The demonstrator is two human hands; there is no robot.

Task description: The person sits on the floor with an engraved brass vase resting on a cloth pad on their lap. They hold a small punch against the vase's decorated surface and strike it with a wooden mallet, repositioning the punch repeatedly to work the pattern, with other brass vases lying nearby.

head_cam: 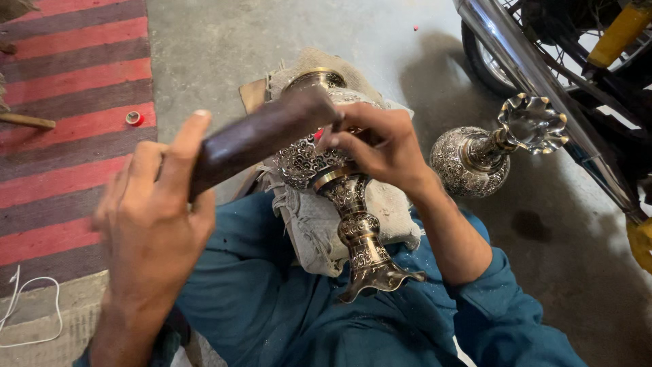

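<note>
Left hand grips a dark wooden handle; right hand pinches closed on the engraved metal vase lying across the cloth.

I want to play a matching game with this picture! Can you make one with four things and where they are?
Things:
1. dark mallet
2. engraved vase
3. second vase
4. striped rug

Places:
A. standing on the floor beside the motorbike wheel
B. lying on cloth across the lap
C. held in the left hand
D. spread along the left edge

Pairs: 1-C, 2-B, 3-A, 4-D
</note>
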